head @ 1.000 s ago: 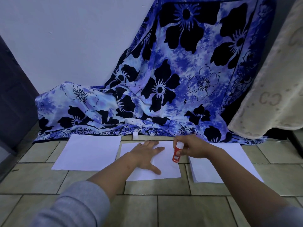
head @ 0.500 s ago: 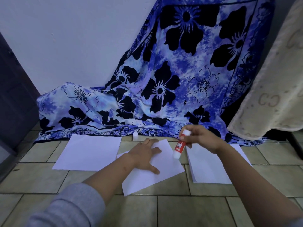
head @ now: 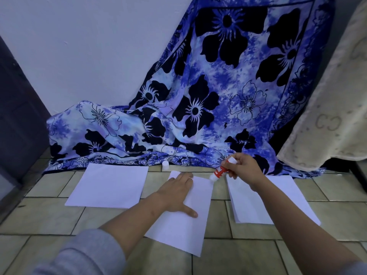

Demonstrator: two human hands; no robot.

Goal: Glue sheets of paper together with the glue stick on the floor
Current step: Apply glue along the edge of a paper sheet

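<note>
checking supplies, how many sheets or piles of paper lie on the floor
3: left sheet lying alone; middle sheet under the left hand; right pile behind the right forearm, possibly several sheets.

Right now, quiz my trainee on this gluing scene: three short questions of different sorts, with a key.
1. True or false: the left hand lies flat on the middle sheet.
2. The tip of the glue stick is nearest which part of that sheet: A) near left corner, B) far right corner, C) centre?
3. Which hand grips the glue stick?
Key: 1 true; 2 B; 3 the right hand.
</note>
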